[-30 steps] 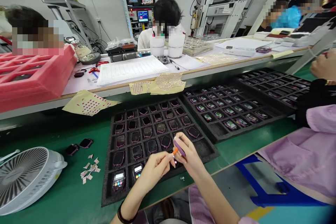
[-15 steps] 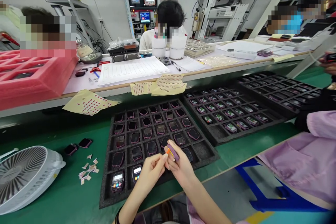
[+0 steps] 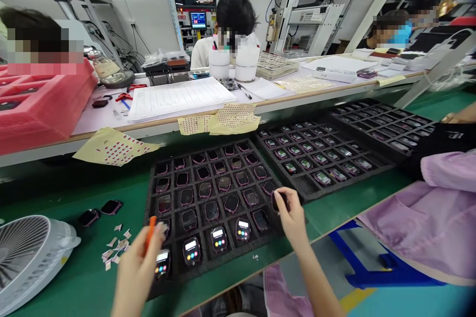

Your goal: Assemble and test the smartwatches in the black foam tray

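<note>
My left hand [image 3: 139, 257] is closed on an orange tool [image 3: 150, 232], over the lower left of a black foam tray [image 3: 230, 253]. Near that tray's right side, my right hand [image 3: 292, 213] grips a dark watch [image 3: 279, 201] between thumb and fingers, at the compartments' level. Dark-screened watches with purple frames fill most compartments. Several in the front row have lit screens, among them one watch [image 3: 191, 251] and another [image 3: 243, 229]. Whether the watch in my right hand touches the foam cannot be made out.
A white fan [image 3: 33, 257] stands at the left, near small paper pieces [image 3: 116, 247] and two loose watches [image 3: 111, 207]. More watch trays [image 3: 310, 185] lie to the right, beside a person's purple sleeve [image 3: 446, 173]. A shelf edge [image 3: 275, 105] crosses behind.
My hands have moved apart: the left with the orange tool to the left, the right with the watch to the tray's right side. The camera view has shifted slightly.
</note>
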A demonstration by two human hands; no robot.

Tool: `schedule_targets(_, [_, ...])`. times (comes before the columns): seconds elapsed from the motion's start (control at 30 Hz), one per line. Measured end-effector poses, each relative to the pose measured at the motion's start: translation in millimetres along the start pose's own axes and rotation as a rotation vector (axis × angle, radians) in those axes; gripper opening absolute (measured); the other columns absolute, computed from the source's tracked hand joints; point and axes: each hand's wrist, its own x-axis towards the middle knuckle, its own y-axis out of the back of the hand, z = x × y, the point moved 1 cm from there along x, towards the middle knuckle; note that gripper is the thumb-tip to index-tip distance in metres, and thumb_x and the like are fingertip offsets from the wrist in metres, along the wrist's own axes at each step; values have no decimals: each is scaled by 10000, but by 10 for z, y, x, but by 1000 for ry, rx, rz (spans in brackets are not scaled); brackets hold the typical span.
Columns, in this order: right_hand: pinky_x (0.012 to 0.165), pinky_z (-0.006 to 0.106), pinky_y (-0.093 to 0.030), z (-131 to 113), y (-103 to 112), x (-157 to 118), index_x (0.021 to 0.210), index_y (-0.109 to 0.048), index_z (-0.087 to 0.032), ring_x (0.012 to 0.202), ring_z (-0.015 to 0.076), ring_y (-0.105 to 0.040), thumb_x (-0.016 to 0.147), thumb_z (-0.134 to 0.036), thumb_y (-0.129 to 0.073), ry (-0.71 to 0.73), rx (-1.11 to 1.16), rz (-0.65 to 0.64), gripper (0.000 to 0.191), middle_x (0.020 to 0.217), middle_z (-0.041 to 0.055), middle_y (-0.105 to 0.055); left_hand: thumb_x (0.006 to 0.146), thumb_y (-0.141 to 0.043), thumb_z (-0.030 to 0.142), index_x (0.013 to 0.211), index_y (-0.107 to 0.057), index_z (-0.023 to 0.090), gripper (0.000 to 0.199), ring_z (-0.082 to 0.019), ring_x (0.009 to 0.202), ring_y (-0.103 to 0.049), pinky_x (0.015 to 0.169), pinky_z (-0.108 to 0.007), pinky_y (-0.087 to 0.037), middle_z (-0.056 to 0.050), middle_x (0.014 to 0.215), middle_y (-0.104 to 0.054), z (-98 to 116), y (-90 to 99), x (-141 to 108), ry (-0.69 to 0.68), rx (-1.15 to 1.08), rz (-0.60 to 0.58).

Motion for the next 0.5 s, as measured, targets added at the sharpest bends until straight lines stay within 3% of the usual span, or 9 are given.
schedule_targets(0.07, [760,338,-412,166,244,122,943,-560,-201,848,210,-532,882,-432,-491,99,-324,-44,248,909,69,-592,795,-493,541,760,-581,205,349,-158,481,-483,477,-219,-346,-4,542,-527,-226,296,96,139,312,56])
schedule_targets(0.17, [777,371,-389,335,415,168,920,-593,-211,839,228,-544,916,-431,-431,246,-580,-199,274,881,68,-625,839,-440,505,793,-591,213,332,-190,438,-493,434,-227,-337,-22,501,-528,-511,495,201,284,590,44])
schedule_targets(0.23, [765,367,-385,339,422,136,903,-601,-209,837,229,-544,925,-434,-424,357,-657,-224,287,880,70,-623,857,-411,499,853,-599,209,346,-209,469,-519,445,-234,-355,-43,529,-555,-636,503,244,297,665,41])
schedule_targets(0.37, [731,352,-374,161,304,13,900,-617,-190,842,232,-519,911,-438,-466,530,-822,-66,291,892,92,-572,852,-385,552,926,-599,200,418,-234,503,-535,450,-253,-355,-64,566,-576,-731,470,295,352,745,35])
schedule_targets(0.5, [660,337,-348,51,89,-107,845,-613,-172,756,220,-490,916,-471,-437,614,-950,-166,353,791,80,-542,830,-396,566,1020,-560,196,447,-252,567,-558,486,-267,-360,-61,640,-609,-605,432,303,328,693,139])
